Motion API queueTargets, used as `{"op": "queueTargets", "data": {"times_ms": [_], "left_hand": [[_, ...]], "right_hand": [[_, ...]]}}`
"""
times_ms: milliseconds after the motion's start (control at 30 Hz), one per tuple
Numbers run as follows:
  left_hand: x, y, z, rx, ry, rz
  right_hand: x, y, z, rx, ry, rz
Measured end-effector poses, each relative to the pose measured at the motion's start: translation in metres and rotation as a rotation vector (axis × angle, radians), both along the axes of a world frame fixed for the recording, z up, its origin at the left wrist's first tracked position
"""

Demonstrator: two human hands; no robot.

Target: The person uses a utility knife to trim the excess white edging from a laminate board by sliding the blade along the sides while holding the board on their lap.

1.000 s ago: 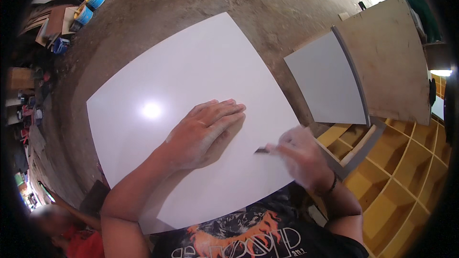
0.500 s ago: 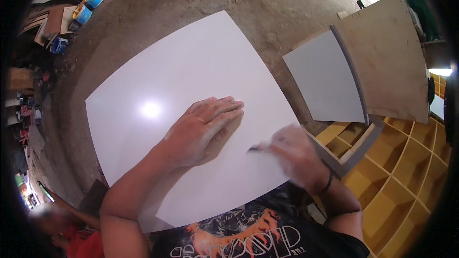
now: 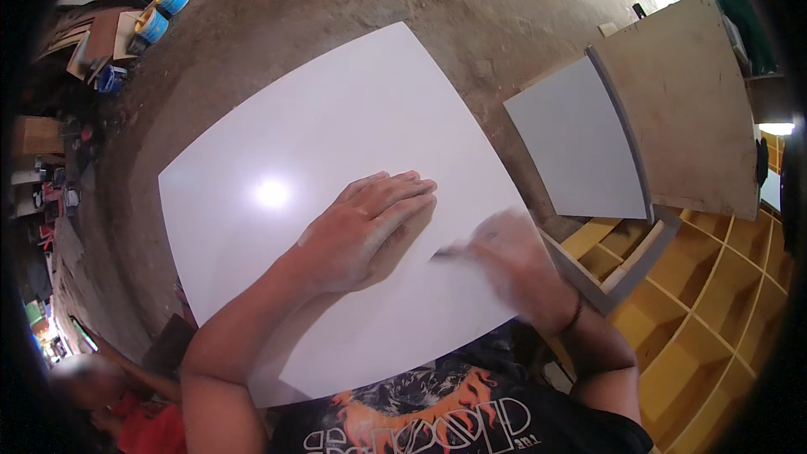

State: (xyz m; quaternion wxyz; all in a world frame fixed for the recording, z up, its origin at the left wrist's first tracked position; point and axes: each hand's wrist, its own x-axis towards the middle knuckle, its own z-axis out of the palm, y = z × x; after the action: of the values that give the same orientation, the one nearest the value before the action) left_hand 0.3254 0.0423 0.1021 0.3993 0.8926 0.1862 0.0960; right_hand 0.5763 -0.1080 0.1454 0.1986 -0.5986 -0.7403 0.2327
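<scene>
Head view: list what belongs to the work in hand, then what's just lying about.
In use:
- white panel
- left hand, resting on it
- right hand, blurred, holding a small dark tool

Lying about:
- grey panel
- yellow compartmented unit
- blue buckets

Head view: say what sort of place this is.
Likely a furniture workshop: a white panel, a yellow unit with open compartments, and blue buckets at upper left.
</scene>
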Motion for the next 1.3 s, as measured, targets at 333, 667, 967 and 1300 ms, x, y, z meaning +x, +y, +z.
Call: {"op": "queueTargets", "data": {"times_ms": [333, 667, 967, 1300], "left_hand": [[-0.003, 0.004, -0.007, -0.488, -0.119, 0.339], [-0.007, 0.018, -0.01, -0.912, -0.379, 0.504], [-0.013, 0.016, -0.007, -0.927, -0.351, 0.459], [-0.013, 0.014, -0.005, -0.902, -0.308, 0.443]], "right_hand": [[-0.038, -0.004, 0.012, -0.116, 0.099, 0.176], [-0.051, -0.003, -0.001, -0.055, 0.05, 0.112], [-0.014, 0.008, -0.01, 0.014, -0.114, 0.002], [-0.002, -0.014, 0.009, -0.001, -0.176, -0.185]]}}
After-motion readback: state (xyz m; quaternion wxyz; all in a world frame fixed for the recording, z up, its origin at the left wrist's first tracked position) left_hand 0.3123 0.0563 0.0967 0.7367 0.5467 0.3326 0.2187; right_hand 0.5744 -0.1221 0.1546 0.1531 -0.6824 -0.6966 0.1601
